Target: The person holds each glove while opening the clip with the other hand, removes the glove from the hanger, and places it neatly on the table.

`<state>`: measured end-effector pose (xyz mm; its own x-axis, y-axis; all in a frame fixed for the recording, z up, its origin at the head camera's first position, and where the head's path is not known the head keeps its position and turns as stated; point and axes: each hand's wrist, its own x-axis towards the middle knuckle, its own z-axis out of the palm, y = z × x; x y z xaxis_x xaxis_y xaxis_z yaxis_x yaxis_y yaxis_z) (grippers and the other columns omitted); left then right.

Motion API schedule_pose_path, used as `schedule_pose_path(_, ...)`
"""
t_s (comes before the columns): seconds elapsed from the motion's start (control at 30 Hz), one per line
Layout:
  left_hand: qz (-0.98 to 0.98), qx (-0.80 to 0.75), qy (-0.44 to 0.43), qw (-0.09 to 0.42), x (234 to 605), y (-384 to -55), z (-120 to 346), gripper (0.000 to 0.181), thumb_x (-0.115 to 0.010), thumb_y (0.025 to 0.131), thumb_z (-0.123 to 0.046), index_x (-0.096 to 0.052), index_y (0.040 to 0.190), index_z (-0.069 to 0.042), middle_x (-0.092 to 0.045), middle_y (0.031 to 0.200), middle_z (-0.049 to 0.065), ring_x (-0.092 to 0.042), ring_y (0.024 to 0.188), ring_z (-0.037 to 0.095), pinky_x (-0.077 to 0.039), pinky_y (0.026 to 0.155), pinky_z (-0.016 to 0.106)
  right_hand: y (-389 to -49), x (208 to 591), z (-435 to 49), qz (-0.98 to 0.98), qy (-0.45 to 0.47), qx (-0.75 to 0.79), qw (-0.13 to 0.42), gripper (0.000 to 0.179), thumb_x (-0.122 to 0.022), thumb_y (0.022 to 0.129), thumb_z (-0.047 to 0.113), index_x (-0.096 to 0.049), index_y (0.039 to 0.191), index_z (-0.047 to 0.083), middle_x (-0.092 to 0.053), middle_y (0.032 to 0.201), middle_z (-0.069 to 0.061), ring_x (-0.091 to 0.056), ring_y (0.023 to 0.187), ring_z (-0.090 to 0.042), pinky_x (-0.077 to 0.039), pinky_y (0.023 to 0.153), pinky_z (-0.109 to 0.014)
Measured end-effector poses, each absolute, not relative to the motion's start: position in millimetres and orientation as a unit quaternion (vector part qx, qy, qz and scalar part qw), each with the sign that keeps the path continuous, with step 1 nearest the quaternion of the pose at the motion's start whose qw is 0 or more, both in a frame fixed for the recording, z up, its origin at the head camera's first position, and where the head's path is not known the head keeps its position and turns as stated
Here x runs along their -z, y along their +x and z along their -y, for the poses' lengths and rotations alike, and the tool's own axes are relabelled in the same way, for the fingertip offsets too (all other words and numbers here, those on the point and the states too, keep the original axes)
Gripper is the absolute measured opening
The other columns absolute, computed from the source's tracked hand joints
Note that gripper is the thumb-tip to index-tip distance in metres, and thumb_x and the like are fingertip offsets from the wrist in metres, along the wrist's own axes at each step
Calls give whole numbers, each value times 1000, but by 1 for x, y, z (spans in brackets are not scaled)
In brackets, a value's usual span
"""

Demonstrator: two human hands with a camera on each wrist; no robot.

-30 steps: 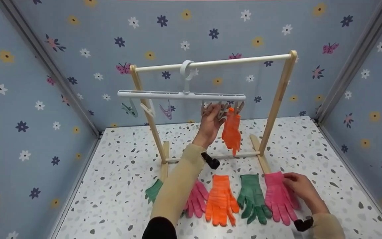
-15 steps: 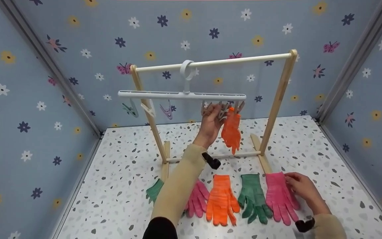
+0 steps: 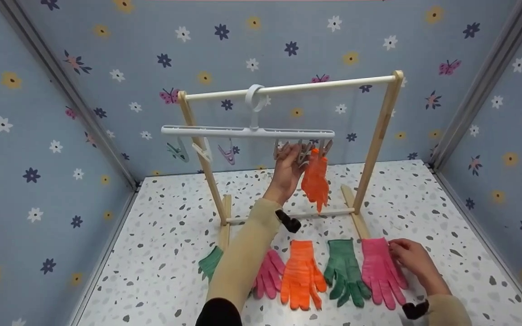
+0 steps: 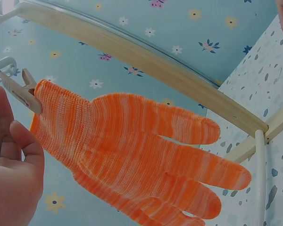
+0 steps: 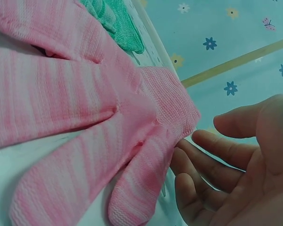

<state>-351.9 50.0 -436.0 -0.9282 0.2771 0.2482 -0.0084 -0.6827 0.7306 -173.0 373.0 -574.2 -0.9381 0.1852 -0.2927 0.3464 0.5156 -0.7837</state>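
My left hand [image 3: 288, 170] is raised to the clothespins under the white hanger [image 3: 224, 132]. Its fingers lie around a beige clothespin [image 3: 305, 153]; whether they grip it is hidden. Just right of it, an orange knit glove [image 4: 127, 146] hangs by its cuff from another clothespin [image 4: 19, 92]. On the table, my right hand [image 3: 414, 260] is beside the cuff of a pink glove [image 5: 132, 108]. The right fingertips lie at the cuff's edge, with the thumb apart from the glove and no cloth pinched.
A wooden rack [image 3: 381, 127] carries the hanger on its top rod. Three more clothespins, one green [image 3: 178, 149], hang on its left half. Along the front lie a green glove [image 3: 345, 271], an orange glove [image 3: 302, 274], a pink glove [image 3: 270, 274] and another green glove [image 3: 211, 261].
Both hands stay in nearly the same place. The hanging orange glove turns and sways slightly.
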Motion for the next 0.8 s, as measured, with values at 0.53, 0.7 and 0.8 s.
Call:
schedule_pose_path(0.53, -384, -905, 168, 81, 437, -352, -52, 23, -50, 105, -24, -70, 97, -17, -72, 105, 5, -63, 91, 23, -41, 86, 40, -170, 570, -367, -861, 154, 480, 71, 42, -48, 105, 26, -55, 132, -6, -61, 123, -24, -59, 107, -32, -52, 83, -39)
schedule_pose_path(0.7, -382, -906, 165, 75, 437, -351, -51, 23, -50, 105, -22, -72, 97, -17, -72, 103, 5, -64, 89, 22, -43, 87, 39, -169, 566, -357, -859, 140, 489, 61, 42, -49, 105, 26, -55, 132, -6, -62, 120, -22, -59, 105, -30, -51, 84, -37)
schedule_pose_path(0.8, -381, -906, 166, 74, 436, -351, -51, 24, -49, 106, -20, -70, 94, -17, -72, 102, 5, -64, 89, 22, -44, 84, 38, -168, 564, -352, -861, 126, 491, 41, 39, -51, 105, 23, -58, 129, -7, -64, 114, -21, -60, 101, -29, -50, 80, -32)
